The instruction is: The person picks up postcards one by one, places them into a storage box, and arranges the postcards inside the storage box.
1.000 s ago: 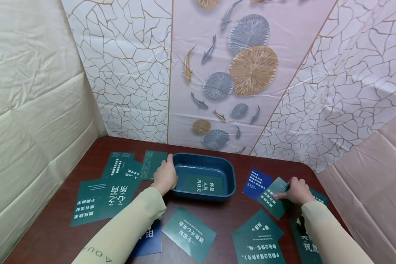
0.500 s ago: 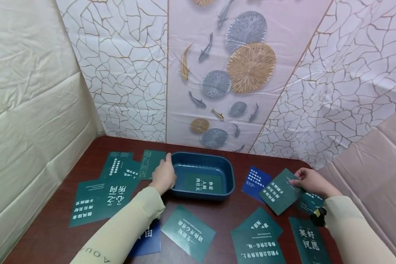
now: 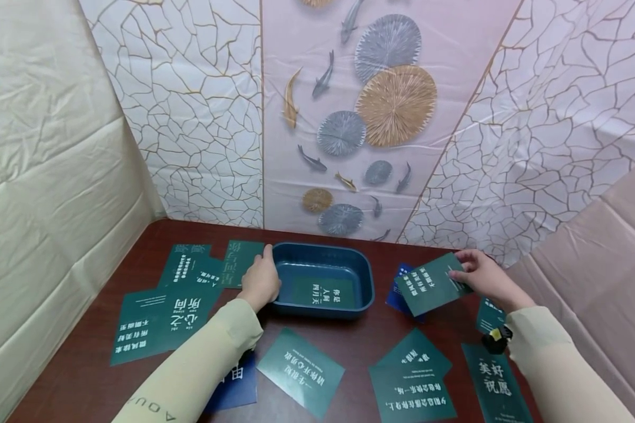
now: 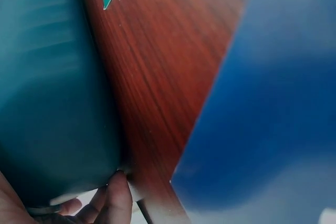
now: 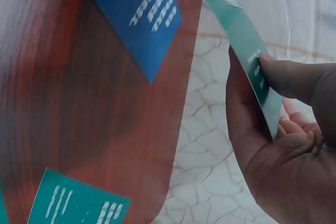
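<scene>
A dark blue rectangular basin (image 3: pixel 367 267) stands near the back of the table. My left hand (image 3: pixel 261 281) grips its left end; the left wrist view shows the fingers (image 4: pixel 119 200) curled at the basin's side wall (image 4: pixel 58 103). One green card (image 3: pixel 344 288) with white characters lies inside the basin. Off to the right, my right hand (image 3: pixel 481 276) pinches another green card (image 3: pixel 431 288) by its right edge. That card is raised over a blue card (image 3: pixel 394 299) and partly hides it. In the right wrist view the thumb (image 5: pixel 289 80) presses on the card's printed face.
Several green cards (image 3: pixel 153 317) overlap on the left, with another (image 3: pixel 238 258) beside the basin. In front lie a green card (image 3: pixel 301 370), a blue card (image 3: pixel 238 388) partly under my left sleeve, and two overlapping cards (image 3: pixel 413 393). More cards (image 3: pixel 494 382) lie at right.
My right hand has lifted the green card off the table at right and carried it leftward, over the blue card. The left hand stays at the basin.
</scene>
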A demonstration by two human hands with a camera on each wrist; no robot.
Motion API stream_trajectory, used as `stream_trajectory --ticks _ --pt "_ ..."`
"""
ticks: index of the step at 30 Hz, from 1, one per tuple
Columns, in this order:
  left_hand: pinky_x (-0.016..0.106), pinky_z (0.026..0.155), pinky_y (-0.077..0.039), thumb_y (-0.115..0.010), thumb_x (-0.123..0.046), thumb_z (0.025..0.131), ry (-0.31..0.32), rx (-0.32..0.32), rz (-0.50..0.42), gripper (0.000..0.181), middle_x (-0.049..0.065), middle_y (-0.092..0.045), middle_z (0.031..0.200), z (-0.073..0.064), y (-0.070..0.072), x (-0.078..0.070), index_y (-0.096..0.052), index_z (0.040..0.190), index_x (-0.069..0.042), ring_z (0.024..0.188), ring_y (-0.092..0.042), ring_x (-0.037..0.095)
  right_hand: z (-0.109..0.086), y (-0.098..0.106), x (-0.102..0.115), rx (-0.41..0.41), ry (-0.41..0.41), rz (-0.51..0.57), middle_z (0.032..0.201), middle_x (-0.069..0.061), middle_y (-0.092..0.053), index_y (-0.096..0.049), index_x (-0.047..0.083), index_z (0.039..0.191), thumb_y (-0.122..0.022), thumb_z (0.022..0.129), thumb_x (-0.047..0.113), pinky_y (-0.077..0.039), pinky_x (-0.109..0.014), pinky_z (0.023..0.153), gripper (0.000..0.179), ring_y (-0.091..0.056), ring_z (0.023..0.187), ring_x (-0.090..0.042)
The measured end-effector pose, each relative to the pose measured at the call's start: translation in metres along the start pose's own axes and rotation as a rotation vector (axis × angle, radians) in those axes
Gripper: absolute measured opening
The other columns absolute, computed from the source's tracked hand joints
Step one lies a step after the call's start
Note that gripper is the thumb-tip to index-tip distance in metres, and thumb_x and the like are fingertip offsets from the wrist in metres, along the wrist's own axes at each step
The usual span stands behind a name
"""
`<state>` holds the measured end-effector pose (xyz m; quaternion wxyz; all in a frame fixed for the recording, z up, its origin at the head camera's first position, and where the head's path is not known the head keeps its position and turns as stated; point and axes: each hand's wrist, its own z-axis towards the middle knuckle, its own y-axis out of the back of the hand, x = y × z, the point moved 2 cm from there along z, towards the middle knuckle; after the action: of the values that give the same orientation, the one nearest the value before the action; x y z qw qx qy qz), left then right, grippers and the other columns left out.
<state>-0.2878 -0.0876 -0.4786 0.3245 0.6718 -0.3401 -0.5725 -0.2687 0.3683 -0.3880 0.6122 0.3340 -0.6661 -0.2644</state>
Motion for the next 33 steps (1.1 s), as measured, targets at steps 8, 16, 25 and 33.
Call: stream_trajectory --ticks 8,16,25,33 --pt "0.048 0.068 -0.048 -0.062 -0.01 0.091 -0.001 -0.008 0.007 0.08 0.022 -0.041 0.14 0.001 0.0 -0.001 -0.013 0.154 -0.013 0.069 -0.056 0.028 0.002 -0.009 0.024 0.013 0.041 0.001 0.13 -0.033 -0.042 -0.023 0.007 0.152 -0.057 0.099 0.023 -0.053 -0.043 0.074 0.065 -0.057 0.1 -0.037" --pt "0.05 0.071 -0.049 -0.063 -0.01 0.091 -0.007 -0.02 0.013 0.08 0.022 -0.043 0.138 0.0 0.0 -0.001 -0.014 0.154 -0.012 0.074 -0.057 0.03 0.011 -0.025 0.045 -0.016 0.029 0.218 0.117 -0.03 -0.053 -0.015 0.006 0.15 -0.056 0.099 0.019 -0.056 -0.039 0.068 0.066 -0.068 0.084 -0.029" --pt "0.049 0.07 -0.049 -0.062 -0.011 0.091 -0.002 -0.02 0.011 0.08 0.022 -0.042 0.138 0.0 0.0 -0.001 -0.013 0.154 -0.013 0.075 -0.058 0.031 0.02 -0.056 0.076 0.054 0.078 0.325 0.112 -0.028 -0.058 -0.018 0.006 0.143 -0.057 0.098 0.012 -0.055 -0.037 0.069 0.059 -0.066 0.084 -0.028" --pt "0.047 0.067 -0.048 -0.063 -0.011 0.091 -0.004 -0.017 0.011 0.08 0.021 -0.042 0.138 0.001 -0.001 -0.001 -0.014 0.154 -0.013 0.071 -0.057 0.029 0.029 -0.087 0.095 0.104 0.105 0.304 0.12 -0.025 -0.053 -0.031 0.017 0.148 -0.057 0.099 0.013 -0.055 -0.04 0.072 0.056 -0.065 0.089 -0.03"
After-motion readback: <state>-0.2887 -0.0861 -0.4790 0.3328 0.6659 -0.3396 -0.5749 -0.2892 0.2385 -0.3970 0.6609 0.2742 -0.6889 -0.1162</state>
